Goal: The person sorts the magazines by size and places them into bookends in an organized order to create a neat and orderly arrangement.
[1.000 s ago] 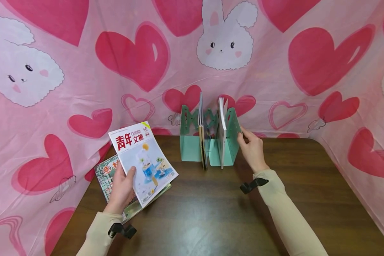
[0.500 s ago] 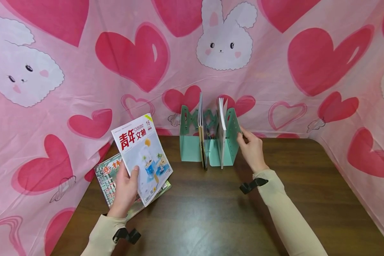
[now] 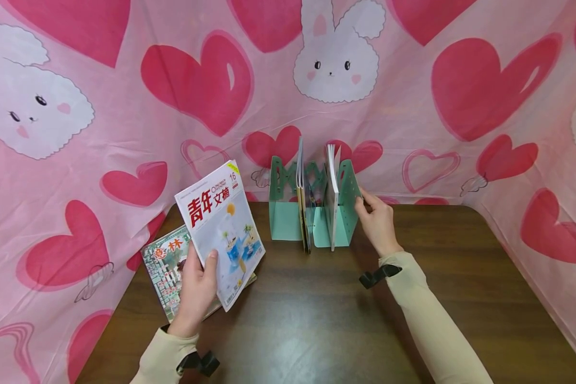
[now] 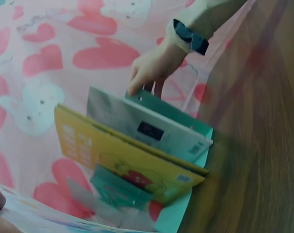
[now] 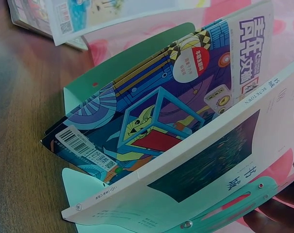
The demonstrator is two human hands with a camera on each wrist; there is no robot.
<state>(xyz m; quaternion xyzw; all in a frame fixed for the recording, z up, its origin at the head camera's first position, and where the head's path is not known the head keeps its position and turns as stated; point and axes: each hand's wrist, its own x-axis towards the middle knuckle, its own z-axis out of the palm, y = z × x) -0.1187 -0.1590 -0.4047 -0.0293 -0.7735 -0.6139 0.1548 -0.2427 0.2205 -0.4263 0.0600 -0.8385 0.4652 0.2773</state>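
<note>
My left hand (image 3: 199,288) holds a white-and-blue magazine (image 3: 228,234) by its left edge, thumb on the front cover, raised and tilted over the left of the table. Under it lies a stack topped by a green-patterned magazine (image 3: 163,266), partly covered. My right hand (image 3: 378,221) grips the right end panel (image 3: 349,202) of a mint-green expandable book rack (image 3: 285,224). Standing in the rack are a white book (image 5: 220,165) near the right panel and, at its middle, a colourful magazine (image 5: 152,116) beside a yellow-covered one (image 4: 122,160).
A brown wooden table (image 3: 317,320) bears everything. Close behind the rack hangs a pink cloth (image 3: 278,64) with hearts and rabbits, which also runs along both sides. Between the rack's left panel (image 3: 277,181) and the upright magazines there is a gap.
My left hand has moved up and to the right with the magazine, nearer the rack, uncovering more of the stack below. My right hand stays on the right panel.
</note>
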